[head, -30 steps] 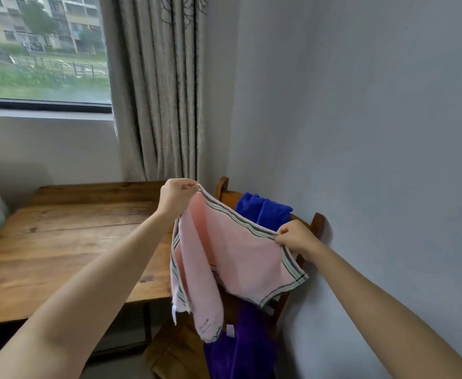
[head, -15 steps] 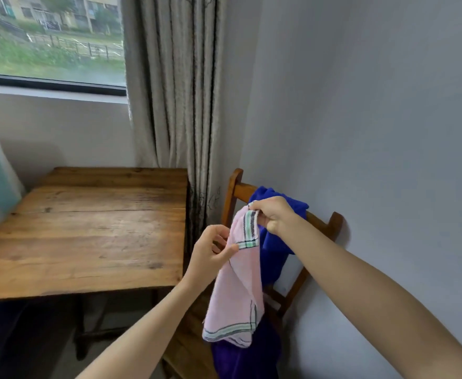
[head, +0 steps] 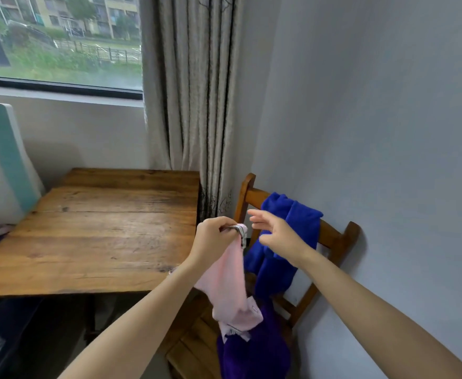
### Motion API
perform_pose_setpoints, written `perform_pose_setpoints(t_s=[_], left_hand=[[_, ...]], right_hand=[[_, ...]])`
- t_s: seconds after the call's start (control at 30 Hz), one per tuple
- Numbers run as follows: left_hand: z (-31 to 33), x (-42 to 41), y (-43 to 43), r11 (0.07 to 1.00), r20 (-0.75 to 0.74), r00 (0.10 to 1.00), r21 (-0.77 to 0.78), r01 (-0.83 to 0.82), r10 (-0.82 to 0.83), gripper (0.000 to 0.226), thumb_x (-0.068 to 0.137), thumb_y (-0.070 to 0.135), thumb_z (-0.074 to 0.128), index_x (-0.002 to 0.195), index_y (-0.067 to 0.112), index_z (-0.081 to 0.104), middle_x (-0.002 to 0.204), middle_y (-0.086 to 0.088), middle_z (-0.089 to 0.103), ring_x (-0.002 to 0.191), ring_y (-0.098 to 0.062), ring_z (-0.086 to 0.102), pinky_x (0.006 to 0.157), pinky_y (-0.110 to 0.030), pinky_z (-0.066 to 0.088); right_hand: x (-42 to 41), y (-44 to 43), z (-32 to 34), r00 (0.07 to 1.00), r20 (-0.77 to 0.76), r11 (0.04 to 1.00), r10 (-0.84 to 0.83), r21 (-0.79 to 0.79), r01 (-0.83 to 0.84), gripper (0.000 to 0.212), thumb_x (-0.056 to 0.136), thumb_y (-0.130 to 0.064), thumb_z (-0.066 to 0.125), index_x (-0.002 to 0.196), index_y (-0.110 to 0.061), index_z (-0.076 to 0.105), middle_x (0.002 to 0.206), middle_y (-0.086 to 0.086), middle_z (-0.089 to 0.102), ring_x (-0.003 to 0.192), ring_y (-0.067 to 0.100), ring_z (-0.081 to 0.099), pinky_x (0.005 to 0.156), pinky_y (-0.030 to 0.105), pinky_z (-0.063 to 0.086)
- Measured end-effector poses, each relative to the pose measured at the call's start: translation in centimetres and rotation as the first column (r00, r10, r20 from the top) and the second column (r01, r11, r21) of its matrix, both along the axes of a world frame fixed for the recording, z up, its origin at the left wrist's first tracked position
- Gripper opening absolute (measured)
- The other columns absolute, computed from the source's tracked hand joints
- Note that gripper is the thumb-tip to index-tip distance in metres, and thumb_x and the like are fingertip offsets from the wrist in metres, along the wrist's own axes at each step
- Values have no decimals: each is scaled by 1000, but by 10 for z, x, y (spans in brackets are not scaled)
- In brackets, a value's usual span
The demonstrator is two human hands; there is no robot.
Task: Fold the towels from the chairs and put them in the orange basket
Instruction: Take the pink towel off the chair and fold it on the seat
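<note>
Left hand pinches pink towel top at frame centre, cloth hanging over the wooden chair. Right hand open, empty. Risk: one-point hold lets fold slump apart.

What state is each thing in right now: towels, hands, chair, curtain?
pink towel: hanging, pinched at its top
left hand: shut on pink towel
right hand: open, empty
blue towel: draped over chair back
purple towel: on chair seat
chair: against wall
curtain: drawn aside
</note>
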State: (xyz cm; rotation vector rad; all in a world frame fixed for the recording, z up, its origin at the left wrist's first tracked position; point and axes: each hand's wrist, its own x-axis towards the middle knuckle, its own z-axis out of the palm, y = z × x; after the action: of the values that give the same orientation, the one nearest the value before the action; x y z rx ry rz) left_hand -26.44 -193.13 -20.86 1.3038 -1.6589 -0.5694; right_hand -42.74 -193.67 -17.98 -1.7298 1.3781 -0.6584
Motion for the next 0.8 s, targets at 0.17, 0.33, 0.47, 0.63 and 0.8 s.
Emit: perform_pose_setpoints(t_s=[0.17, 0.33, 0.47, 0.63, 0.8], left_hand=[[4, -5, -5, 999, 29, 1000, 48, -8, 7, 14, 83, 4, 62, 93, 6, 71, 78, 1, 63, 67, 5, 53, 62, -1, 42], [4, -2, -5, 999, 38, 999, 54, 2, -4, 10, 82, 6, 65, 90, 6, 72, 69, 7, 60, 63, 2, 53, 57, -1, 40], [-7, 2, -3, 995, 137, 989, 94, 33, -45, 13, 84, 7, 62, 96, 7, 68, 66, 10, 53, 59, 0, 49, 55, -4, 39], [-38, 22, 5, 919, 133, 980, 383, 89, -151, 27, 82, 11, 64, 104, 18, 50, 98, -1, 58, 88, -17, 60, 67, -19, 51], [-61, 67, 6, 870, 230, 954, 489, 58, -193, 16, 82, 9, 62, 96, 14, 59, 92, -1, 61, 84, -15, 59, 74, -28, 53]], right_hand=[[8, 12, -17, 986, -151, 992, 68, -97, -83, 62, 82, -22, 70, 134, -17, 36, 137, 0, 45, 126, 12, 40, 95, 17, 32], [16, 13, -28, 995, -83, 937, -60, -349, 27, 15, 90, -14, 58, 105, -8, 58, 100, 7, 65, 86, 8, 56, 72, 9, 43], [15, 4, -16, 997, 27, 948, -78, -306, 83, 14, 93, -5, 49, 92, -7, 63, 77, 5, 61, 70, 13, 55, 63, 17, 45], [11, -12, 3, 968, 184, 958, -167, -203, 204, 23, 92, -4, 48, 75, -16, 60, 68, 0, 54, 62, 8, 48, 54, 9, 40], [-16, -32, 25, 873, 369, 924, -319, -82, 373, 23, 92, -8, 47, 73, -14, 59, 75, 13, 50, 75, 24, 45, 70, 33, 41]])
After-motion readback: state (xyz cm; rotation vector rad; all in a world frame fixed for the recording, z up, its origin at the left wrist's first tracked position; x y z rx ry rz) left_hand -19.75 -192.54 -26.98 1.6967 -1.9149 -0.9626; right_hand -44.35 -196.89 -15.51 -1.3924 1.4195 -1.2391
